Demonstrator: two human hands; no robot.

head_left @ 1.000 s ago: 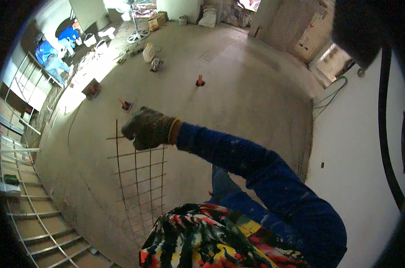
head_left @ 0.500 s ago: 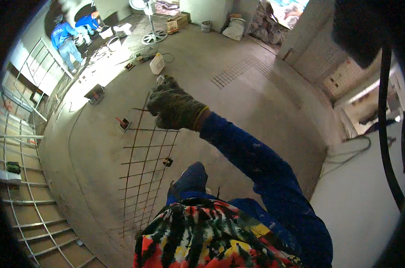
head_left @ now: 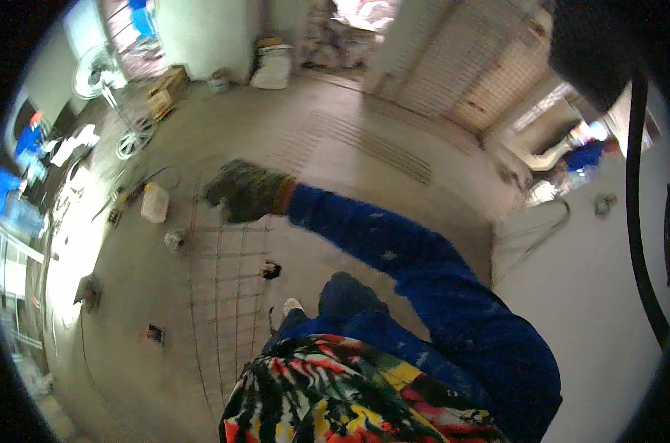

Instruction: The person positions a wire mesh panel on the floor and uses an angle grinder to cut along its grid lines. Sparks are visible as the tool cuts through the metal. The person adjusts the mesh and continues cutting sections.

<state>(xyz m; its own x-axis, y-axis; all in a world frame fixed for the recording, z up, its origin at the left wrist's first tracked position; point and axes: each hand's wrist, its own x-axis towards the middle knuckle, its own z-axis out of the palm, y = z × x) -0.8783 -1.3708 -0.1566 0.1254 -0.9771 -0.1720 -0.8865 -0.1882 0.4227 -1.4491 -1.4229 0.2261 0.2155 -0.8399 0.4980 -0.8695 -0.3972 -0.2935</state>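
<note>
My right hand (head_left: 240, 192) wears a dark, dirty work glove and has a blue sleeve behind it. Its fingers are curled shut at the upper end of a sheet of wire mesh (head_left: 218, 299). The thin rusty bars of the mesh run from the glove down along my left side, behind the bright tie-dyed cloth (head_left: 335, 391) on my front. Blur hides exactly which bar the fingers grip. A small dark object (head_left: 271, 270) shows beside the mesh. My left hand is out of sight.
A white jug (head_left: 155, 203) stands on the concrete floor past my hand. Beyond are a pedestal fan (head_left: 134, 138), a cardboard box (head_left: 166, 90) and a white sack (head_left: 272, 65). Small dark boxes (head_left: 155, 334) dot the floor. Workers in blue (head_left: 14, 196) are far left. A white surface borders the right.
My view has swung to the right, so the jug, fan and workers sit farther left and lower. The gloved hand and the mesh have swung round with me.
</note>
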